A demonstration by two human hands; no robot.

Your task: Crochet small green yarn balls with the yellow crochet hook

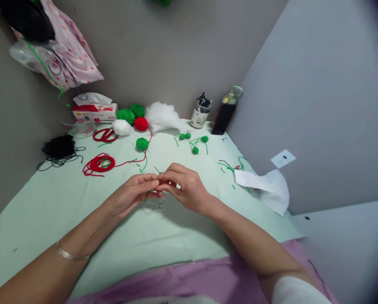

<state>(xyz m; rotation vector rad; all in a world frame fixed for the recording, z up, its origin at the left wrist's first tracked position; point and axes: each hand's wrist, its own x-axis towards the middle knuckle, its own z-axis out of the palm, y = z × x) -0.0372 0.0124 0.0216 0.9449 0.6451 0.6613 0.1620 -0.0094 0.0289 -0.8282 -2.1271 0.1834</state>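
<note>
Both grips are closed in a fingertip pinch, left hand point(134, 192) and right hand point(189, 188) meeting tip to tip on a pale thread point(153, 206). Its slack loop droops onto the tabletop point(49, 202) just below them, probably because only its top is held (a needle may be there too; it is too small to tell). Wrists hover low and forearms angle inward. The green yarn ball point(142, 143) and red cord point(98, 164) lie beyond.
</note>
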